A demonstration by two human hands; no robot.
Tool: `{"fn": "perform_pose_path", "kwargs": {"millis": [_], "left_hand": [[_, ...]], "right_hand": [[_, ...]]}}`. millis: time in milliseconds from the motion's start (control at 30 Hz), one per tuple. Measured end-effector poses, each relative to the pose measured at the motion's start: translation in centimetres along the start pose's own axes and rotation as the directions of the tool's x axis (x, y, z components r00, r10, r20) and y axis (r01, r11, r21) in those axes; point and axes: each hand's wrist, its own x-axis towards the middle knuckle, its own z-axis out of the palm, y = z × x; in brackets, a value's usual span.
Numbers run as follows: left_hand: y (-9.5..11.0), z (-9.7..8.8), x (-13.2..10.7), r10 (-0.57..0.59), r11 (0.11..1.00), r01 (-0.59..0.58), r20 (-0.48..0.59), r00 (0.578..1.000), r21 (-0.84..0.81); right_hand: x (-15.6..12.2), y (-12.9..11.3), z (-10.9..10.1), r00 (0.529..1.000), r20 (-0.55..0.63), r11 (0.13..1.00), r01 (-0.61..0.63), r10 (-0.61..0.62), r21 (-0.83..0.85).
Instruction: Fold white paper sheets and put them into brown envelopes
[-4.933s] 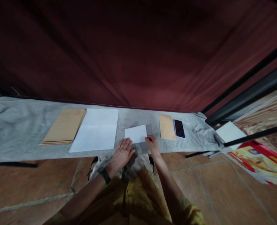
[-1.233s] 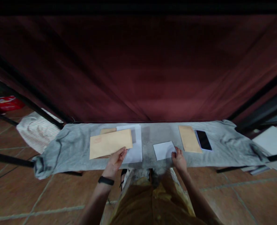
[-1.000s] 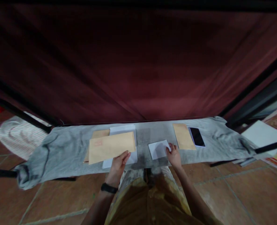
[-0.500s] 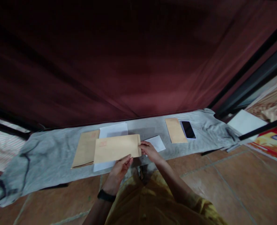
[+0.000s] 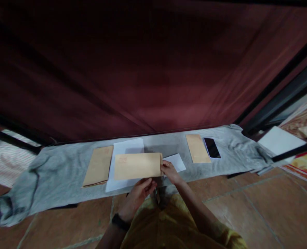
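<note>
I hold a tan envelope (image 5: 137,165) level above the grey cloth (image 5: 65,176). My left hand (image 5: 141,193) pinches its near edge from below. My right hand (image 5: 169,171) grips its right end. Just beyond my right hand a small folded white paper (image 5: 178,161) lies on the cloth. Under the envelope lies a larger white sheet (image 5: 124,148), and left of that a stack of tan envelopes (image 5: 98,166).
Farther right on the cloth lie another tan envelope (image 5: 197,148) and a dark phone (image 5: 211,148). A dark red curtain (image 5: 143,69) hangs behind. White board (image 5: 280,140) and colourful printed sheets (image 5: 304,164) lie at right, a striped cloth (image 5: 2,162) at left, on a tiled floor.
My left hand lifted an envelope off the stack and carried it rightward. My right hand left the folded paper and took the envelope's right end. The view swung about.
</note>
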Motion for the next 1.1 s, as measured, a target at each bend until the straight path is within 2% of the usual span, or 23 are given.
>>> {"fn": "perform_pose_path", "kwargs": {"millis": [67,100,133,167,200,233,267,300,333,400,467,567,767,900,1000,1100], "left_hand": [[-0.5,-0.2,-0.8,0.094,0.954,-0.1,0.036,0.995,0.281],[-0.6,-0.3,-1.1,0.206,0.87,-0.205,0.048,0.977,0.448],[-0.5,-0.3,-1.4,0.348,0.726,-0.319,0.074,0.935,0.609],[-0.2,-0.3,-1.4,0.493,0.529,-0.409,0.123,0.861,0.744],[0.2,-0.4,-1.4,0.621,0.303,-0.458,0.192,0.76,0.835],[0.8,-0.5,-1.3,0.693,0.087,-0.447,0.268,0.669,0.89],[1.3,-0.6,-1.0,0.719,-0.098,-0.403,0.345,0.603,0.91],[1.9,-0.7,-0.7,0.713,-0.239,-0.351,0.409,0.57,0.905],[2.4,-0.9,-0.4,0.687,-0.345,-0.309,0.463,0.561,0.886],[3.1,-1.3,0.2,0.618,-0.472,-0.266,0.531,0.58,0.841],[3.3,-1.7,0.6,0.567,-0.525,-0.255,0.557,0.606,0.812],[3.1,-2.0,0.9,0.545,-0.545,-0.243,0.559,0.624,0.803],[2.9,-1.8,1.1,0.512,-0.565,-0.242,0.565,0.646,0.789],[3.2,-1.9,1.6,0.454,-0.579,-0.271,0.58,0.676,0.769],[3.0,-2.2,2.2,0.428,-0.564,-0.284,0.569,0.703,0.775],[2.5,-2.4,2.9,0.415,-0.551,-0.289,0.557,0.719,0.783]], "right_hand": [[0.5,0.8,-0.2,0.997,-0.059,0.999,0.047,-0.048,-0.016],[0.7,1.1,-0.3,0.995,-0.075,0.997,0.062,-0.065,-0.04],[0.7,1.3,-0.4,0.993,-0.081,0.994,0.076,-0.082,-0.076],[0.7,1.4,-0.5,0.992,-0.08,0.988,0.092,-0.102,-0.123],[0.6,1.4,-0.6,0.989,-0.074,0.978,0.113,-0.128,-0.177],[0.5,1.4,-0.6,0.986,-0.065,0.963,0.137,-0.155,-0.232],[0.3,1.2,-0.6,0.982,-0.048,0.946,0.162,-0.183,-0.282],[0.1,1.0,-0.6,0.978,-0.021,0.928,0.188,-0.206,-0.323],[-0.2,0.8,-0.5,0.975,0.012,0.912,0.211,-0.221,-0.353],[-0.6,0.4,-0.4,0.971,0.077,0.893,0.239,-0.227,-0.383],[-0.9,0.2,-0.3,0.971,0.107,0.887,0.238,-0.213,-0.395],[-1.0,0.6,-0.3,0.984,0.093,0.907,0.175,-0.151,-0.383],[-0.8,2.5,-0.4,0.998,-0.018,0.95,0.046,-0.054,-0.31],[-0.7,3.8,-0.6,0.997,-0.077,0.962,-0.017,-0.005,-0.274],[-0.6,4.6,-0.9,0.996,-0.086,0.961,-0.025,0.001,-0.277],[-0.5,5.3,-1.4,0.994,-0.087,0.947,0.029,-0.06,-0.319]]}}
